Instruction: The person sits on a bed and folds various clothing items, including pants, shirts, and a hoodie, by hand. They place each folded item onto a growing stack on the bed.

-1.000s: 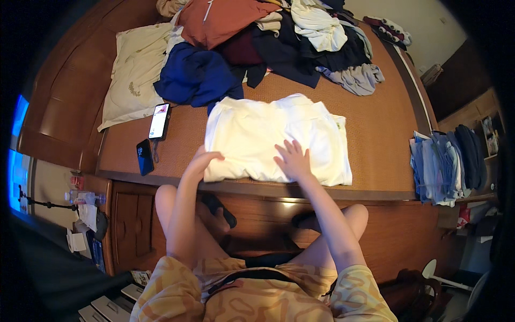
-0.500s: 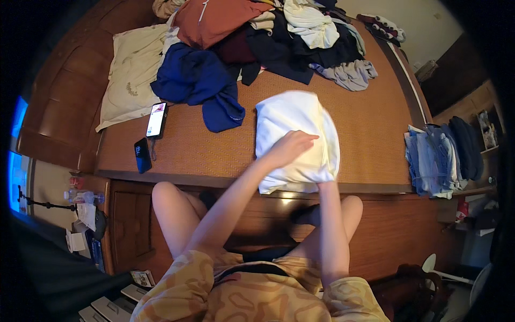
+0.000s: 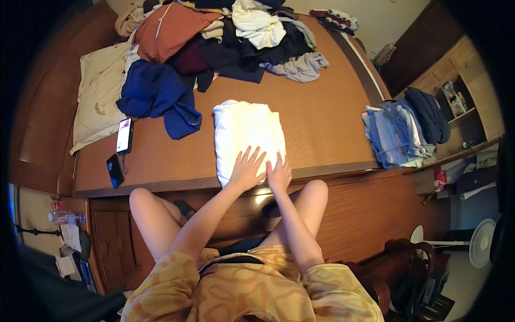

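A folded white garment (image 3: 247, 126) lies on the woven mat (image 3: 316, 123) at the bed's near edge, in front of me. Its exact kind cannot be made out. My left hand (image 3: 247, 170) rests on its near part with the fingers spread and the palm down. Beside it, my right hand (image 3: 279, 174) lies at the garment's near right corner, fingers stretched out and pointing away from me. Neither hand grips the cloth.
A heap of clothes (image 3: 214, 51) fills the far side, with a blue garment (image 3: 155, 96) in front. Two phones, one lit (image 3: 124, 134), one dark (image 3: 114, 170), lie left, by a cream pillow (image 3: 99, 102). Folded jeans (image 3: 399, 131) are stacked at the right; a white fan (image 3: 482, 243) stands lower right.
The white garment is now a narrower, flatter bundle. My right hand has come from its right edge to the near corner, and my left hand has moved nearer me. The view has shifted right.
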Demonstrator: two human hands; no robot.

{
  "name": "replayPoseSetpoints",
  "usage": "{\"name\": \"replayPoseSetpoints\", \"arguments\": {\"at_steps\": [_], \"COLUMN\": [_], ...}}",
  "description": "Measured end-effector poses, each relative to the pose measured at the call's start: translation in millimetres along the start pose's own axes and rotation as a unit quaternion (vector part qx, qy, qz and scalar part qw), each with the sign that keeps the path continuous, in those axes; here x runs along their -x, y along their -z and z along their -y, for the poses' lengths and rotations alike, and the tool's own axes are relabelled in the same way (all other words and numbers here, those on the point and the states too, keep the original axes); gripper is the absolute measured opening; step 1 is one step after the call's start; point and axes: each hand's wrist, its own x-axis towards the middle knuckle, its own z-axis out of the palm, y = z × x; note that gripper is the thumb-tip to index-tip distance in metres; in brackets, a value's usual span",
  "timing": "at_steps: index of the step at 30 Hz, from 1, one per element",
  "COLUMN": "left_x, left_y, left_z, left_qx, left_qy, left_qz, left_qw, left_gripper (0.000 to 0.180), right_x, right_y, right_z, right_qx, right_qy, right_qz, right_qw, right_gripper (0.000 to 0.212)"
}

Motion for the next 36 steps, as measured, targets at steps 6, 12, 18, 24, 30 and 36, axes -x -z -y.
{"name": "replayPoseSetpoints", "arguments": {"at_steps": [6,12,18,24,30,36], "left_x": [47,51,50,70,105,132], "left_y": [34,28,38,51,77,131], "left_z": [-17,-8,-13,-36,-65,-92], "left_qx": [-0.133,0.005,0.033,0.105,0.209,0.293], "left_qy": [-0.027,-0.033,-0.056,-0.041,-0.060,-0.115], "left_qz": [0.036,-0.062,-0.030,0.004,-0.039,-0.049], "left_qw": [0.990,0.997,0.997,0.994,0.975,0.948], "left_gripper": [0.077,0.071,0.056,0.056,0.043,0.025], "right_x": [27,65,83,80,90,21], "right_y": [11,3,9,-2,22,106], "right_z": [0,4,17,12,15,16], "right_qx": [-0.114,-0.550,-0.718,-0.746,-0.768,-0.855], "right_qy": [-0.054,-0.324,-0.372,-0.357,-0.397,-0.246], "right_qz": [-0.090,-0.047,0.309,0.234,0.157,0.137], "right_qw": [0.988,0.769,0.501,0.511,0.477,0.435], "right_gripper": [0.075,0.082,0.072,0.050,0.048,0.055]}}
